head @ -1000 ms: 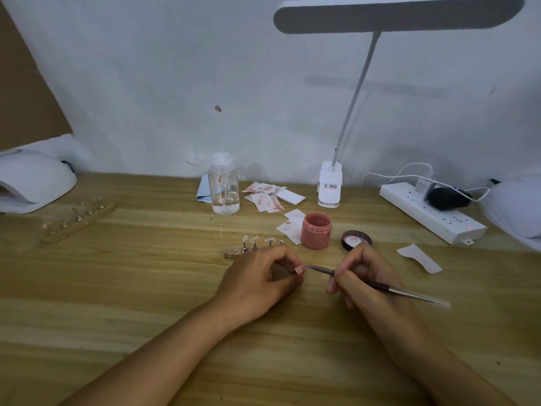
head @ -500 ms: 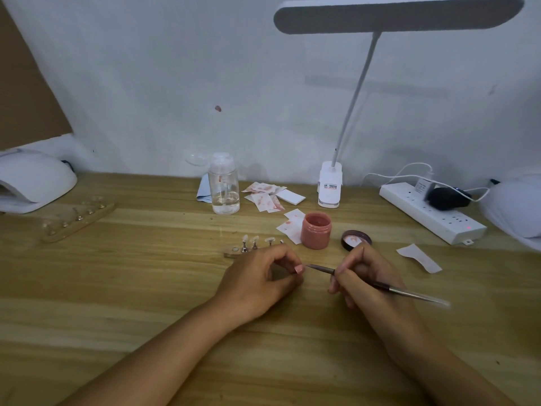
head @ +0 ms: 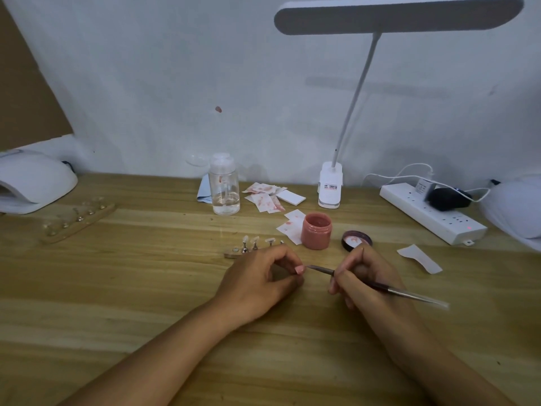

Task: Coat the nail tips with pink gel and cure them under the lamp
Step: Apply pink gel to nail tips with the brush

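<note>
The left hand (head: 257,284) covers the right end of the nail stand (head: 234,253) and all but a pink sliver of the nail tip (head: 299,270) it pinches. Whether the brush (head: 407,293) touches that tip is too small to tell; its far end is blurred. The curing lamp (head: 32,183) is cut by the left edge, a white object (head: 518,209) by the right.

Bench (head: 117,288) seen as matt grained wood. Brush (head: 409,293) handle seen as shiny metal. Bottle (head: 224,189) at 12 o'clock seen as clear glossy plastic. Pink jar (head: 316,231) seen as smooth plastic.
</note>
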Demonstrator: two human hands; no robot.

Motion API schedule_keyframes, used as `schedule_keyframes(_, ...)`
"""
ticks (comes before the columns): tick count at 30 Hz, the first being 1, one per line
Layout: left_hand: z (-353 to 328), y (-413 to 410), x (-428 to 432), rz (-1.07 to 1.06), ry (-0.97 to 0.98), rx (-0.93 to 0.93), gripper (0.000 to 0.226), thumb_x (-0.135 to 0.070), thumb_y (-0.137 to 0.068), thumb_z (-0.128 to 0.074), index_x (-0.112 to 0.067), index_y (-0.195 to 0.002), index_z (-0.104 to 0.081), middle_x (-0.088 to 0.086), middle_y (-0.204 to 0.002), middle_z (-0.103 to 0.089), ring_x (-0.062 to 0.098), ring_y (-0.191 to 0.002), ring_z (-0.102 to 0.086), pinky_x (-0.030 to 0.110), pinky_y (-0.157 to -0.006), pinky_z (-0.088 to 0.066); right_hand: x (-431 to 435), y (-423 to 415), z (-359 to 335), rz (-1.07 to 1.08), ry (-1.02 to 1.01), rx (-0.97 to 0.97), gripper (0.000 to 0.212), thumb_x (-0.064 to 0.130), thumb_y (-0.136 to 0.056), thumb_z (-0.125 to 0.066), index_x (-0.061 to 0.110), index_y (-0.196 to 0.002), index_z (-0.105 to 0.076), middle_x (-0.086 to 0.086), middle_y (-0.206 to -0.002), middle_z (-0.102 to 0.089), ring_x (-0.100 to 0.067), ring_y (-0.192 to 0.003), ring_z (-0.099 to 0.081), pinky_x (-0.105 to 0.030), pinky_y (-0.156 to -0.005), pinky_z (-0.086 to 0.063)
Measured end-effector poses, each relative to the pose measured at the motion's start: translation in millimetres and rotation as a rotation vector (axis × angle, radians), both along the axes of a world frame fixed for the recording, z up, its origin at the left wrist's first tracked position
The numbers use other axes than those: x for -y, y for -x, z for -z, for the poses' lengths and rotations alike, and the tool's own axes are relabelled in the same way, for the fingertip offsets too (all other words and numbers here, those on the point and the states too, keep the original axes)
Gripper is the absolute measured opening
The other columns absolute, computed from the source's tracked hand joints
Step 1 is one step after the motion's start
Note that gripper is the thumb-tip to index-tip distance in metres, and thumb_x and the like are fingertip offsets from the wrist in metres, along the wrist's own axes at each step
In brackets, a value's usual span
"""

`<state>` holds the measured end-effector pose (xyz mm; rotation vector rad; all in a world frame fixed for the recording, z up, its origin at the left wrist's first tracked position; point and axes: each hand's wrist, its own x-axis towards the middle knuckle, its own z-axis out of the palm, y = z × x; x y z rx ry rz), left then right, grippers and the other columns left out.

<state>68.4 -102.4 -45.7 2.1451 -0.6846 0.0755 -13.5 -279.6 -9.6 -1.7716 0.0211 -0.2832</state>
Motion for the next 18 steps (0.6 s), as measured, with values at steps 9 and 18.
schedule_keyframes(9, -1.8, -0.1, 0.8, 0.008, 0.011, -0.005, 0.012, -0.034, -0.083, -0.074, -0.040, -0.082, -0.064, -0.026, -0.087, -0.068, 0.001, -0.044, -0.042, 0.016, -0.048, -0.025, 0.3, 0.3, -0.1, -0.004, -0.006, 0.010, 0.010, -0.005, -0.087, -0.055, 0.002, -0.081, -0.053, -0.010, -0.065, -0.068, -0.002, -0.051, -0.052, -0.017, -0.052, -0.040)
schedule_keyframes(18, -2.8, 1.5, -0.4, 0.004, 0.008, -0.012, 0.013, -0.035, -0.083, -0.074, -0.041, -0.087, -0.063, -0.026, -0.090, -0.068, 0.002, -0.046, -0.042, 0.022, -0.051, -0.028, 0.1, 1.1, -1.4, 0.012, -0.004, -0.007, 0.010, -0.002, -0.089, -0.057, 0.003, -0.081, -0.054, -0.010, -0.066, -0.068, -0.006, -0.052, -0.051, -0.024, -0.054, -0.040)
